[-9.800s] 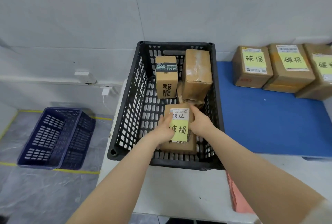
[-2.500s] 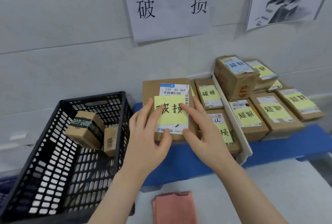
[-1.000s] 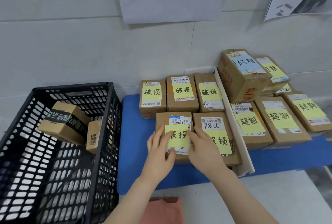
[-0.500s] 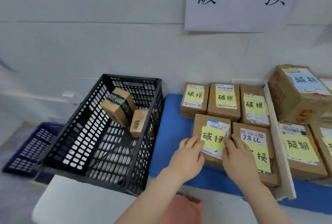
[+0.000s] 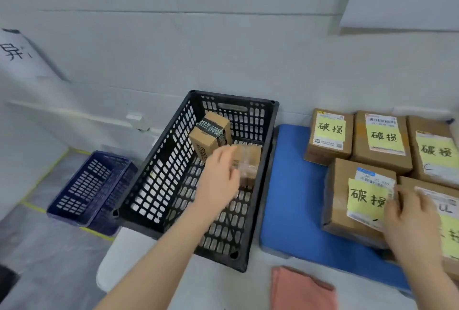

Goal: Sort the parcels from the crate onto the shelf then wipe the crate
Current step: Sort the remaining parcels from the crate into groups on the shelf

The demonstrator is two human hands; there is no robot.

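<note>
Pink cloth (image 5: 301,290) lies near crate (image 5: 159,175) (2 parcels); left hand (image 5: 218,180), right hand (image 5: 412,222) loose, apart.

Both forearms bare, no sleeves in view; left hand (image 5: 218,180) and right hand (image 5: 412,220) ungloved, no rings or watch.

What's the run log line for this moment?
left hand reaching into black crate | right hand on labelled parcel | pink cloth unused

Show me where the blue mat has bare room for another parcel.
The blue mat lies bare between the black crate and the labelled parcels, plus its front strip. The right side is crowded, with the right hand there.
</note>
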